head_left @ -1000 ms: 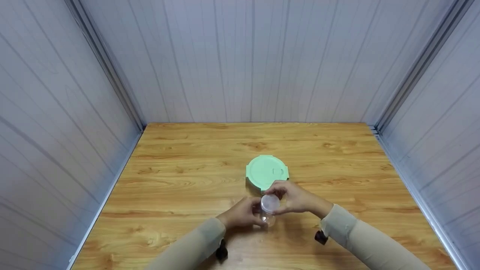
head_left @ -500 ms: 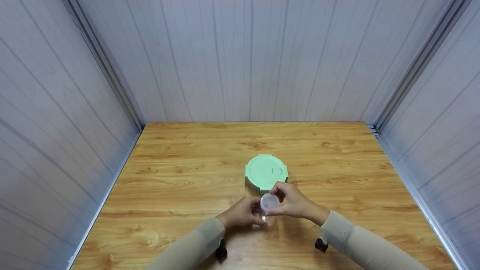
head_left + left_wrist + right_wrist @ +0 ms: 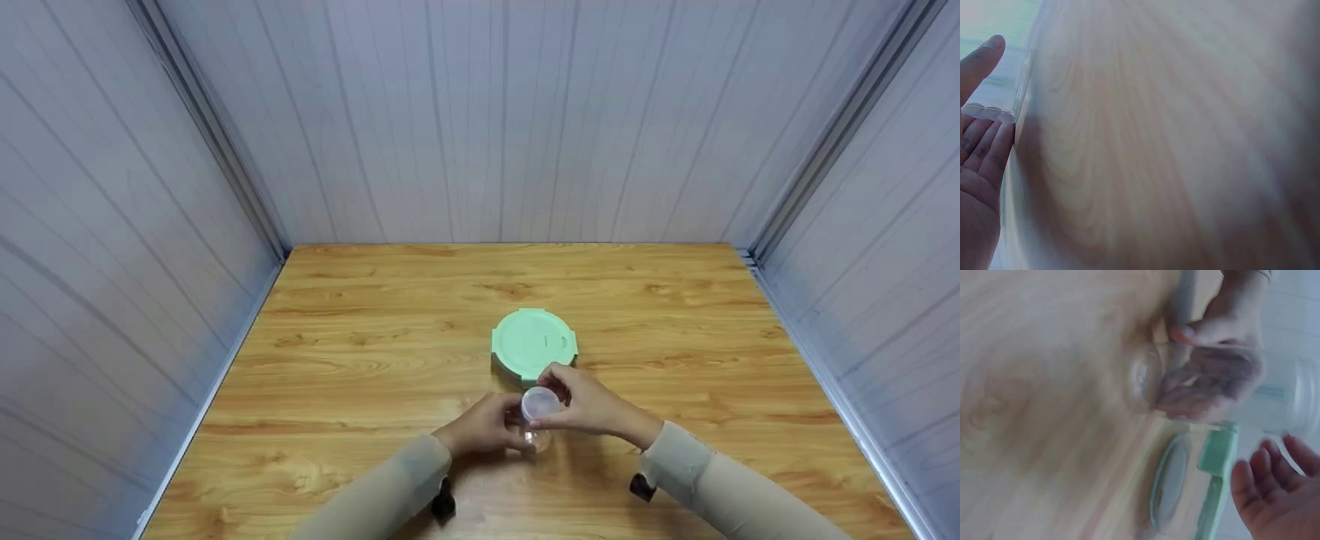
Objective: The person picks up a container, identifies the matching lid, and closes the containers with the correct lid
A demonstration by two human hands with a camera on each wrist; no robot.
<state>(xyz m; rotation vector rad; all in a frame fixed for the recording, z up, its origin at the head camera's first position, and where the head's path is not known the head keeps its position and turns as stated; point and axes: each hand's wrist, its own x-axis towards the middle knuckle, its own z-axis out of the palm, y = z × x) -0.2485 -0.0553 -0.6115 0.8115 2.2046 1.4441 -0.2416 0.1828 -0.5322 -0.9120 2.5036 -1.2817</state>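
Observation:
A clear jar (image 3: 538,441) with a translucent whitish lid (image 3: 540,403) stands upright on the wooden table, just in front of a round container with a green lid (image 3: 532,343). My left hand (image 3: 484,426) grips the jar's body from the left. In the left wrist view the thumb and fingers lie around the clear wall of the jar (image 3: 999,90). From the right, my right hand (image 3: 592,405) holds the lid at its rim, thumb on the near side and fingers on the far side. The right wrist view shows the see-through jar (image 3: 1196,382) blurred, with the left hand (image 3: 1213,377) behind it.
The wooden table (image 3: 360,322) is bounded by pale panel walls (image 3: 480,120) at the back and both sides. In the right wrist view, the container's green lid edge (image 3: 1216,455) appears close beyond the jar. A dark object hangs under each sleeve.
The right thumb has slid left along the near side of the lid, and the right fingers have drawn slightly right at the far side. The left hand and jar have stayed in place.

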